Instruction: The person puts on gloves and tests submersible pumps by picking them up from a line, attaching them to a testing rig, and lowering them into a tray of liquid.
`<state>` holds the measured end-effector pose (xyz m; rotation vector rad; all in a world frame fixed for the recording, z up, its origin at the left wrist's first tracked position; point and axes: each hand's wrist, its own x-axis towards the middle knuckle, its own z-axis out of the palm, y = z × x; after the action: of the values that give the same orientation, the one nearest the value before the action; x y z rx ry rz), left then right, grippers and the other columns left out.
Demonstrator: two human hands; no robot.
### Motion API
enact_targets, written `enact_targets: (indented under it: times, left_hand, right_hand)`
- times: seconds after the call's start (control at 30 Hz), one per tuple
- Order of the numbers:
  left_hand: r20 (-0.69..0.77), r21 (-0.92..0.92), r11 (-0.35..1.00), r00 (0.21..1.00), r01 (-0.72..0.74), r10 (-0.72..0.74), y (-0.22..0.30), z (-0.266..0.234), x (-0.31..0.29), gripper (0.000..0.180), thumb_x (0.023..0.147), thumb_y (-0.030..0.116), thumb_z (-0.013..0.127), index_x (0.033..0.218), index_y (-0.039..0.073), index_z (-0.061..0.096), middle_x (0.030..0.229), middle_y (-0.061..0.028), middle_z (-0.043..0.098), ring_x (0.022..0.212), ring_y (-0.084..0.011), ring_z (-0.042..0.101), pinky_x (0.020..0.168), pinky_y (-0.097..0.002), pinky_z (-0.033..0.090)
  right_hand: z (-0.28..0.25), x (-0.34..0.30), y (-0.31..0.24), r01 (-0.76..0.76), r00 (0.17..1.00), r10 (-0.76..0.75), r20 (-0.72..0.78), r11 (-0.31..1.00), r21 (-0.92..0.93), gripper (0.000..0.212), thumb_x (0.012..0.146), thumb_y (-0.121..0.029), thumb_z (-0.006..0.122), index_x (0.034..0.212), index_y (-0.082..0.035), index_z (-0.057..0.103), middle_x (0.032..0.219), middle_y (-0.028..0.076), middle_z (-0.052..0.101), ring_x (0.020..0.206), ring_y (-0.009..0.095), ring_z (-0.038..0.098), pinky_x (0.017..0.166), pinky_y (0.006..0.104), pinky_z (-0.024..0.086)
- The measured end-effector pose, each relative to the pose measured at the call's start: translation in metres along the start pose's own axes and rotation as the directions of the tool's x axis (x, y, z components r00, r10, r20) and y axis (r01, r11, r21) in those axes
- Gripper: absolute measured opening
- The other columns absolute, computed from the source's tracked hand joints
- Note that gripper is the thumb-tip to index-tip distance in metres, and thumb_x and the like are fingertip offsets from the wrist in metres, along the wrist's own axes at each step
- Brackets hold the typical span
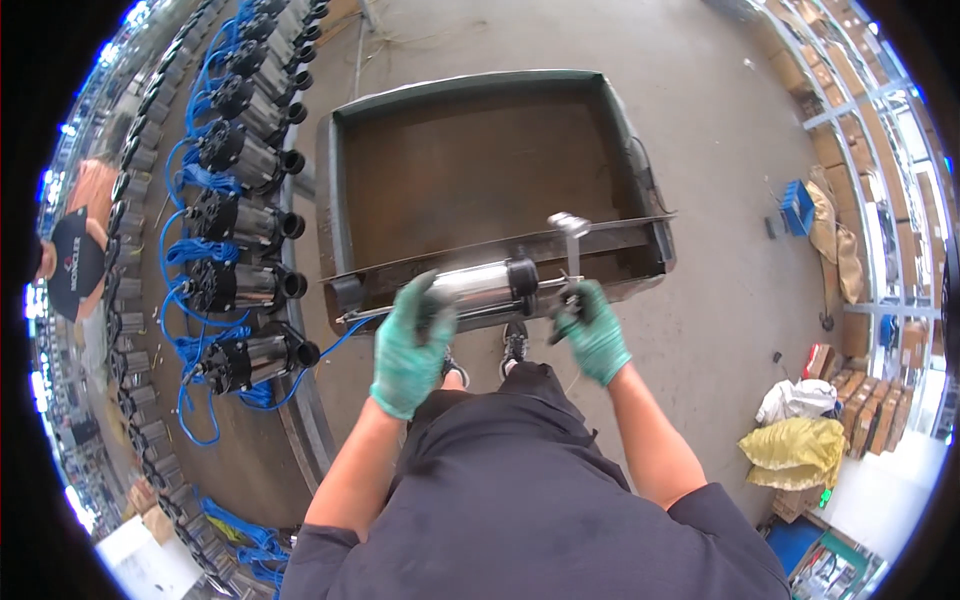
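My left hand (410, 345), in a green knitted glove, is wrapped round the left end of a pump (480, 287). The pump has a shiny silver cylinder with black ends and lies level above the near edge of a rectangular metal tank (335, 190). A blue cable (345, 337) trails left from beside it. My right hand (594, 335), gloved likewise, is closed round the dark lower end of a metal tool (573, 245) with a bright head, just right of the pump. Blur hides the tool's exact kind; it looks like a wrench.
Brown water-like liquid fills the tank. To my left, several similar pumps (245, 220) with blue cables stand in a row on a bench. A person in a dark cap (78, 262) is beyond. At right are shelves with cartons (860, 130), a blue crate (797, 207) and a yellow sack (795, 453).
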<state>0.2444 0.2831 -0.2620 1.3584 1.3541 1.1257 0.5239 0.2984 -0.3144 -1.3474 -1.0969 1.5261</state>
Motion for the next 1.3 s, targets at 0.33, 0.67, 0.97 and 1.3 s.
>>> enact_targets:
  times: [0.33, 0.67, 0.97, 1.3]
  left_hand:
    - [-0.470, -0.501, 0.864, 0.822, 0.052, -0.322, -0.019, -0.029, 0.011, 0.025, 0.112, 0.017, 0.047, 0.131, 0.005, 0.059, 0.086, -0.0062, 0.065, 0.068, -0.0156, 0.065, 0.065, -0.0318, 0.060]
    - [-0.329, -0.706, 0.573, 0.523, 0.416, -0.786, -0.163, -0.160, -0.020, 0.030, 0.107, 0.038, 0.060, 0.091, 0.013, 0.066, 0.067, 0.0012, 0.059, 0.046, -0.0093, 0.041, 0.044, -0.0288, 0.031]
    - [-0.094, -0.639, 0.514, 0.605, 0.572, -0.791, -0.172, -0.166, -0.011, 0.030, 0.110, 0.035, 0.057, 0.097, 0.010, 0.068, 0.070, -0.0014, 0.062, 0.044, -0.0071, 0.040, 0.040, -0.0260, 0.030]
    - [0.098, -0.593, 0.473, 0.642, 0.651, -0.760, -0.173, -0.178, -0.006, 0.028, 0.110, 0.037, 0.057, 0.105, 0.011, 0.067, 0.067, 0.0011, 0.058, 0.045, -0.0075, 0.039, 0.042, -0.0260, 0.031]
  right_hand:
    - [0.137, 0.006, -0.015, 0.594, 0.761, -0.156, 0.630, 0.558, -0.579, 0.044, 0.094, -0.023, 0.075, 0.132, -0.007, 0.059, 0.107, 0.020, 0.066, 0.097, 0.040, 0.068, 0.084, 0.0495, 0.056]
    - [0.077, 0.084, -0.050, 0.372, 0.909, -0.346, 0.233, 0.418, -0.829, 0.018, 0.092, -0.014, 0.071, 0.107, -0.004, 0.072, 0.101, 0.016, 0.071, 0.096, 0.036, 0.068, 0.088, 0.0453, 0.055]
    - [0.073, 0.104, -0.019, 0.250, 0.966, -0.226, 0.126, 0.686, -0.684, 0.026, 0.089, 0.003, 0.061, 0.111, -0.001, 0.073, 0.106, 0.017, 0.073, 0.097, 0.031, 0.073, 0.091, 0.0372, 0.057]
    - [0.072, 0.107, -0.018, 0.261, 0.964, -0.216, 0.154, 0.662, -0.703, 0.027, 0.086, 0.006, 0.058, 0.108, -0.001, 0.073, 0.101, 0.016, 0.071, 0.091, 0.032, 0.071, 0.088, 0.0372, 0.057]
